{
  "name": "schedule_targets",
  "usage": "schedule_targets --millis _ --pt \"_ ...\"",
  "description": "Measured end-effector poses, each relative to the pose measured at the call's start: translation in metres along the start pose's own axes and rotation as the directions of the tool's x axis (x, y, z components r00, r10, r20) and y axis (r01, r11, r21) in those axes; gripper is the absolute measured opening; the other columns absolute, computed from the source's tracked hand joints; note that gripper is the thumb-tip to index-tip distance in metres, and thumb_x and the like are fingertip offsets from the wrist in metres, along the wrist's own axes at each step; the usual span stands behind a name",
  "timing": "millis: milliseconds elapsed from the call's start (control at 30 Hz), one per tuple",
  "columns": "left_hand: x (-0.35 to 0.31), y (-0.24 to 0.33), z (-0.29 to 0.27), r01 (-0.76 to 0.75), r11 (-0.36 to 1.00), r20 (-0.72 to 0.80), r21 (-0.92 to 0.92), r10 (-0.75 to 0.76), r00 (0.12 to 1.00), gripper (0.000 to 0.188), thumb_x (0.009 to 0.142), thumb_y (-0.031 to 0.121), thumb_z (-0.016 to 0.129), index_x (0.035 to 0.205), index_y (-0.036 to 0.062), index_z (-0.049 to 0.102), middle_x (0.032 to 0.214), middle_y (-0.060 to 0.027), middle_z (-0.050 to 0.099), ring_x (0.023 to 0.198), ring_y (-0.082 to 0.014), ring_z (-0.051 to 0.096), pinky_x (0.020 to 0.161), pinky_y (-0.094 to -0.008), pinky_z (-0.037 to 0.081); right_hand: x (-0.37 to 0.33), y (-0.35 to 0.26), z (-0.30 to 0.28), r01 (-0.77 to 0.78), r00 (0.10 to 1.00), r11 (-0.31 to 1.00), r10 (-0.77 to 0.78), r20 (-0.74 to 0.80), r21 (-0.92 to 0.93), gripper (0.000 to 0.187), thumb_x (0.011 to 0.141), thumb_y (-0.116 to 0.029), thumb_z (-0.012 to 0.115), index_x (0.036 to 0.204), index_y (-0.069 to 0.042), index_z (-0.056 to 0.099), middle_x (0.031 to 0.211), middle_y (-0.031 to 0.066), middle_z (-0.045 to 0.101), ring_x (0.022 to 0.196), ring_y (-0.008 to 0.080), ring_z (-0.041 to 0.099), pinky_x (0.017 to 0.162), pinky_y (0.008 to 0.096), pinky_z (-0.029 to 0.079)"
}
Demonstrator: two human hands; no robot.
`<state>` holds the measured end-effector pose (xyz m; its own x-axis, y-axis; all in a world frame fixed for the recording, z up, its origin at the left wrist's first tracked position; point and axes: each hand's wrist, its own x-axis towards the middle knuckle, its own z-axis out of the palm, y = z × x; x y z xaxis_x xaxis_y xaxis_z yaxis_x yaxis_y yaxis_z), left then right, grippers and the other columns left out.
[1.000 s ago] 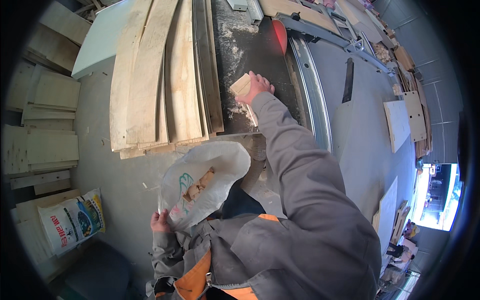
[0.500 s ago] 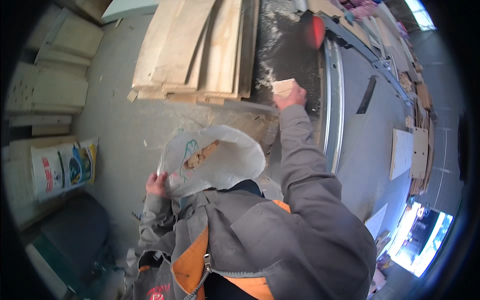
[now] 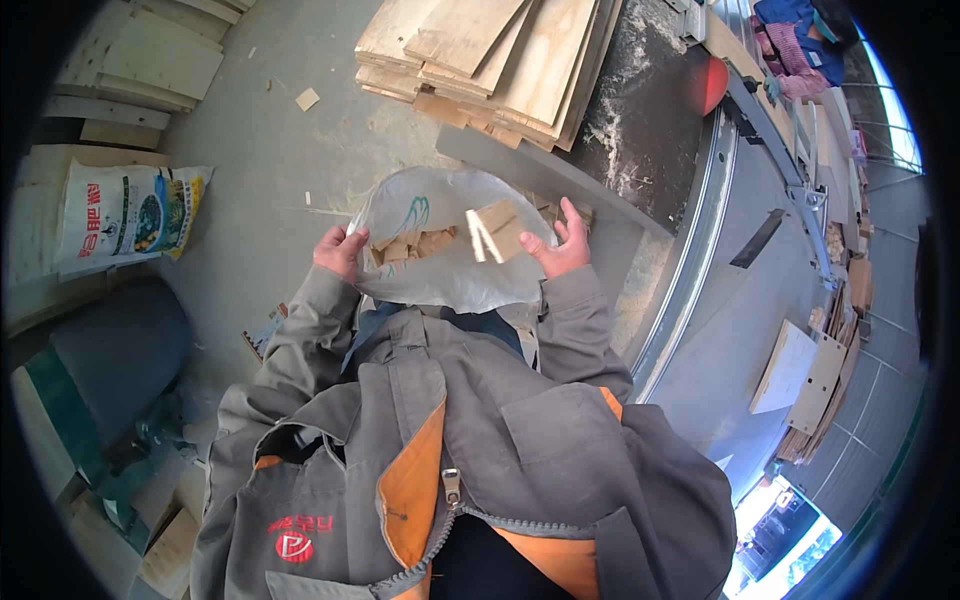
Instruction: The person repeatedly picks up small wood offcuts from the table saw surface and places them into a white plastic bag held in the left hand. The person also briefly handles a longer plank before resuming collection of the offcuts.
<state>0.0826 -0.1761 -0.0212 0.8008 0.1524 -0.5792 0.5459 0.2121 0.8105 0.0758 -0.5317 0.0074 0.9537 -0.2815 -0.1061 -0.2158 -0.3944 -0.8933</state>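
Observation:
A white woven sack [image 3: 440, 285] hangs with its mouth spread wide in front of my body. My left hand [image 3: 338, 253] pinches the sack's left rim. Over the right side of the mouth, my right hand [image 3: 562, 245] is open, fingers spread and thumb apart. Just off its thumb, a few small wood offcuts [image 3: 500, 230] are in the air, tilted and slightly blurred. More offcuts [image 3: 412, 245] lie inside the sack. Whether my right hand touches the sack's rim is hard to tell.
A stack of plywood boards [image 3: 500, 50] sits ahead beside a dark, dusty machine top [image 3: 640, 120] with a red round guard [image 3: 712, 83] and metal rail [image 3: 690, 260]. A printed bag [image 3: 135, 215] lies left, above a dark seat [image 3: 120, 335]. Another person [image 3: 800, 50] is far right.
My right hand has come back from the machine top to the sack and let go of the wood offcuts. My left hand still holds the rim.

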Motion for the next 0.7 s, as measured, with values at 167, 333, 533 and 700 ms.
schedule_targets --millis 167,333,533,700 --pt "0.006 -0.011 -0.020 -0.055 0.998 0.021 -0.007 0.055 0.998 0.022 0.083 0.020 0.067 0.088 -0.0003 0.061 0.077 -0.0003 0.059 0.068 -0.0080 0.050 0.062 -0.0238 0.041 -0.002 0.042 -0.018 -0.140 0.989 0.854 0.103 -0.102 -0.502 0.095 0.061 -0.038 0.083 0.133 0.003 0.037 0.132 0.0259 0.040 0.123 0.0381 0.040 0.102 0.0427 0.038" --pt "0.006 -0.020 -0.052 -0.098 0.987 -0.026 0.128 0.103 0.994 0.026 0.084 0.025 0.065 0.088 0.0000 0.061 0.073 0.0019 0.056 0.066 -0.0065 0.046 0.059 -0.0232 0.038 -0.029 0.092 -0.008 -0.493 0.866 0.737 0.467 -0.179 -0.463 0.102 0.059 -0.047 0.082 0.133 0.006 0.036 0.132 0.0280 0.043 0.121 0.0387 0.044 0.103 0.0424 0.036" --pt "0.016 -0.022 -0.071 -0.163 0.986 0.044 0.018 0.162 0.986 0.019 0.087 0.022 0.063 0.085 0.0035 0.060 0.074 0.0040 0.057 0.068 -0.0049 0.048 0.063 -0.0202 0.038 -0.048 0.238 0.025 -0.660 0.726 0.699 0.687 0.004 -0.273 0.049 0.078 -0.014 0.066 0.118 0.008 0.050 0.095 0.0197 0.064 0.070 0.0269 0.065 0.059 0.0377 0.053" --pt "0.031 -0.023 -0.083 -0.173 0.985 -0.003 0.002 0.173 0.985 0.018 0.089 0.022 0.062 0.086 0.0045 0.058 0.078 0.0019 0.059 0.069 -0.0066 0.051 0.065 -0.0209 0.042 -0.030 0.144 0.037 -0.595 0.792 0.801 0.599 0.118 -0.068 0.018 0.083 -0.006 0.056 0.099 -0.001 0.062 0.073 0.0080 0.061 0.052 0.0159 0.056 0.046 0.0314 0.046"
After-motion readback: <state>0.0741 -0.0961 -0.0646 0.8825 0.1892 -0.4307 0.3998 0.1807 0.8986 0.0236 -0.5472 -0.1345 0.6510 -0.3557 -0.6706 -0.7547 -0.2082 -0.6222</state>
